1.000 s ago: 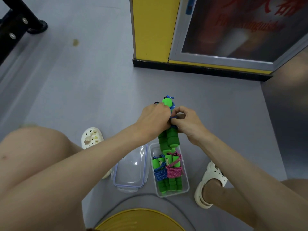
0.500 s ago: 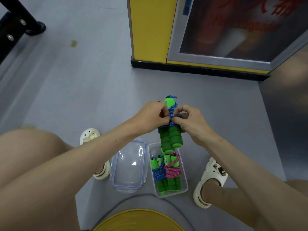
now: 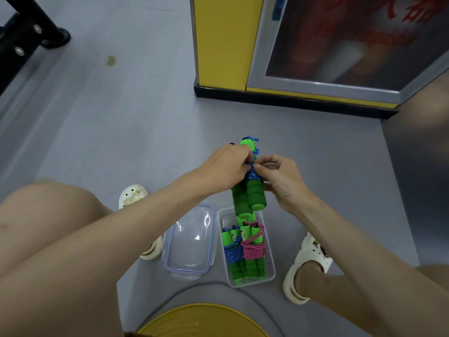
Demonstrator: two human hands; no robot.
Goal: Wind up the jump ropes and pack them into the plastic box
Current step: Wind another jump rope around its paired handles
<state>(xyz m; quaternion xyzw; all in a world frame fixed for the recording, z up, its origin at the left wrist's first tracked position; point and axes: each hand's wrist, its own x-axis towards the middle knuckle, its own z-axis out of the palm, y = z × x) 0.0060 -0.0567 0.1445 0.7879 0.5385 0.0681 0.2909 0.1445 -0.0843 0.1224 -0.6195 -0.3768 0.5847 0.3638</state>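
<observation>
Just above the plastic box [image 3: 272, 268], my left hand [image 3: 226, 166] grips the green-handled jump rope [image 3: 255, 197] while my right hand [image 3: 281, 178] pinches its blue cord [image 3: 254, 176].

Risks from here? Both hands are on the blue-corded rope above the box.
1. The left hand and right hand pinch the blue cord on the held jump rope; if the end slips before it is tucked, the winding may loosen.
2. The plastic box already holds two bundles across most of its width, so a third may sit high and block the lid.
3. The lid lies beside the left shoe; a foot shift could hit it.
</observation>
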